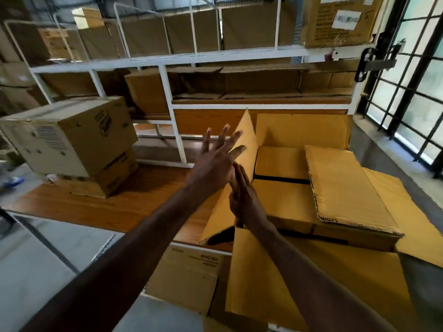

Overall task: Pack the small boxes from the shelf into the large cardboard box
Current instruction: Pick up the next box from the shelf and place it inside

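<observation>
Large cardboard box [282,195]: yellow-brown, open, on the wooden table [124,207] right of centre; its left flap [247,144] stands up to a point, far flap upright, right flap folded in over the contents
Small boxes in it: at least two plain brown tops [278,161] show, a dark gap between them; exact count cannot be told
Left hand [215,161]: fingers [223,137] straight and spread wide, holding nothing, against the outer face of the left flap
Right hand [244,197]: fingers straight and together, edge-on beside the same flap, holding nothing
Shelf [167,92]: white metal frame behind the table, many brown boxes in its bays
Stacked boxes [79,140]: two, on the table's left side
Writing: tape on the folded flap reads partly "Cromp"; a barcode label [347,19] on a box top right, too blurred to read
</observation>
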